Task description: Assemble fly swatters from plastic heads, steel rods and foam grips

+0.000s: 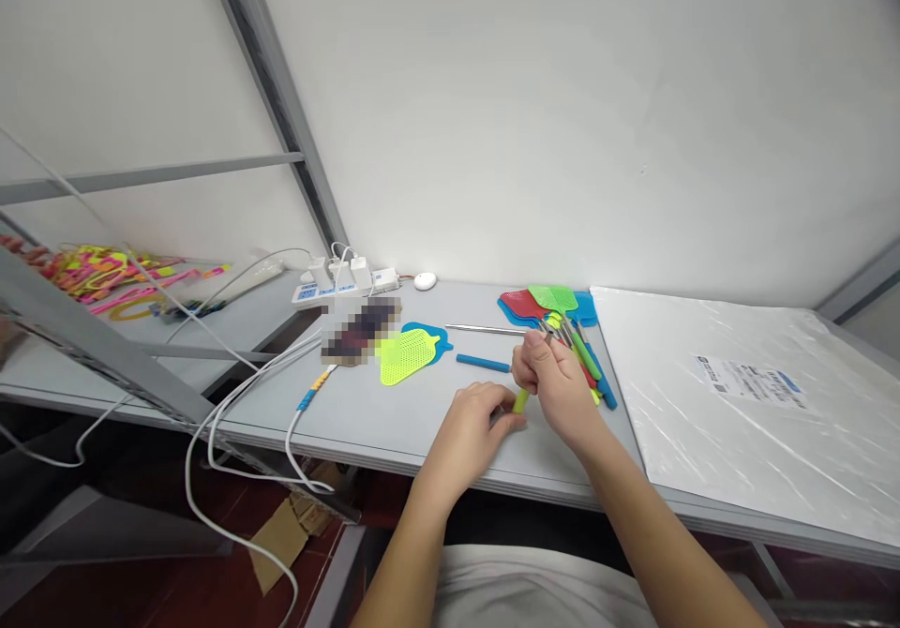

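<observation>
My left hand [476,424] is closed around the lower part of a short yellow-green handle sleeve [520,401] at the front of the table. Just above it, my right hand [554,384] makes a fist on what looks like a thin metal rod, mostly hidden by the fingers. The sleeve runs up to the underside of that fist. A blue handle sleeve [482,363] and a silver telescopic rod [478,329] lie beyond my hands. To the left, a yellow fly swatter head [408,358] overlaps a blue swatter head [442,343].
Behind my right hand lie piled red, green and blue swatter heads [521,303] and several handled rods [597,370]. A white wrapped package [759,403] covers the table's right side. A power strip [383,281] with chargers, white cables [232,389] and a pixelated object [360,330] are left.
</observation>
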Demonstrator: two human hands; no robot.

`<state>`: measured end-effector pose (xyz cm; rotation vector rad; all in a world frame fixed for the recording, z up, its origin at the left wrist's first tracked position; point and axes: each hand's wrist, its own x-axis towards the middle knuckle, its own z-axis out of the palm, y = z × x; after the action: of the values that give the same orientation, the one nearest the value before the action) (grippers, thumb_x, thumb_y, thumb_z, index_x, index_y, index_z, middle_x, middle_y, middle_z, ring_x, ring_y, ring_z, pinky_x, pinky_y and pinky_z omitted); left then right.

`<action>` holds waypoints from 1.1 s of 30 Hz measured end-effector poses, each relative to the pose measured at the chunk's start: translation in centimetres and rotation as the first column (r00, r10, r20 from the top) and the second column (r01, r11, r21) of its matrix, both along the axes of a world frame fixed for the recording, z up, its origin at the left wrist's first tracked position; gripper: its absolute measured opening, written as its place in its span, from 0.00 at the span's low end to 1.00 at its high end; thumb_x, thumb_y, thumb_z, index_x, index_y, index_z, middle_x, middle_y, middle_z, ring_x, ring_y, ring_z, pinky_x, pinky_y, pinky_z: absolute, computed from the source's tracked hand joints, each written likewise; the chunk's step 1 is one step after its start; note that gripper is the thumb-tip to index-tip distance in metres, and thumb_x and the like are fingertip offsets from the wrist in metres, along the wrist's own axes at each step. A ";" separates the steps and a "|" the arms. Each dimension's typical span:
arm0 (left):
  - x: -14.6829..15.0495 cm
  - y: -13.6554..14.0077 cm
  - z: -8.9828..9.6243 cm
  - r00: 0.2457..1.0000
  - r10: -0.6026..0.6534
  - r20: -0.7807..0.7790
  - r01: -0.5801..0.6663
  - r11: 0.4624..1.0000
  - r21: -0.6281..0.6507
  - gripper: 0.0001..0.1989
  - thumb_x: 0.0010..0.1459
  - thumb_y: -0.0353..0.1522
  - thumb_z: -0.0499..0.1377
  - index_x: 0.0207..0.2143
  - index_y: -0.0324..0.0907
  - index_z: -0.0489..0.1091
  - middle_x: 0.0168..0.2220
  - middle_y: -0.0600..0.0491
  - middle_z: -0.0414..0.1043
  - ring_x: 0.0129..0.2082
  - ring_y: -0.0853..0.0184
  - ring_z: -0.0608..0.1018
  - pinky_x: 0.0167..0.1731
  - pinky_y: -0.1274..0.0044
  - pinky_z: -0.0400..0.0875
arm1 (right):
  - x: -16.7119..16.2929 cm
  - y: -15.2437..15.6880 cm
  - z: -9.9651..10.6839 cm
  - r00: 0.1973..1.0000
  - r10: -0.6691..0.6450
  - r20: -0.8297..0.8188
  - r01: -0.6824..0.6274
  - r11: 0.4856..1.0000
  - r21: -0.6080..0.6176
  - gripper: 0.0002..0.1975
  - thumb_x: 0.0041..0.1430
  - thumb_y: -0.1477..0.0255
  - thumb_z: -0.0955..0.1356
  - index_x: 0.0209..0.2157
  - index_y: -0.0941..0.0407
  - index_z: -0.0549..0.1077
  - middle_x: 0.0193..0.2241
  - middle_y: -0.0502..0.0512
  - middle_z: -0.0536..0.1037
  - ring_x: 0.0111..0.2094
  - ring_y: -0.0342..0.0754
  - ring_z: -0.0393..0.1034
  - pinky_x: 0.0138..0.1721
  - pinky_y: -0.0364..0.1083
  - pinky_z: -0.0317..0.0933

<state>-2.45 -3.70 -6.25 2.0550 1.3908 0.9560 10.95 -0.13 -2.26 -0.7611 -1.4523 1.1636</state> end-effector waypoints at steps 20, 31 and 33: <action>-1.0 -1.5 0.3 0.667 0.153 0.729 -0.124 0.988 -0.093 0.14 0.66 0.42 0.51 0.36 0.42 0.67 0.22 0.57 0.65 0.21 0.71 0.66 0.23 0.79 0.61 | -5.3 -1.3 4.4 0.955 0.207 0.214 -0.239 0.962 0.135 0.17 0.65 0.55 0.62 0.43 0.51 0.73 0.38 0.53 0.68 0.40 0.46 0.65 0.42 0.45 0.62; -8.0 -1.6 0.6 0.078 0.239 0.968 -0.562 0.813 -0.155 0.10 0.65 0.40 0.52 0.37 0.44 0.64 0.17 0.65 0.57 0.11 0.78 0.55 0.21 0.81 0.64 | -13.9 5.9 -1.1 0.494 -0.059 0.868 -0.315 0.918 0.242 0.40 0.54 0.55 0.69 0.62 0.59 0.58 0.59 0.69 0.63 0.60 0.63 0.54 0.58 0.61 0.48; -8.1 -1.1 0.1 0.139 0.289 0.947 -0.484 0.854 -0.190 0.11 0.64 0.42 0.54 0.37 0.44 0.65 0.18 0.65 0.59 0.11 0.79 0.55 0.21 0.81 0.64 | -14.6 7.2 -2.0 0.461 -0.049 0.886 -0.343 0.911 0.229 0.45 0.49 0.54 0.72 0.63 0.59 0.56 0.59 0.71 0.64 0.60 0.66 0.54 0.57 0.63 0.47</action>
<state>-10.50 -4.75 -6.17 0.6280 1.0492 2.1326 -3.65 7.07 -4.28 -1.0318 -2.5942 0.4982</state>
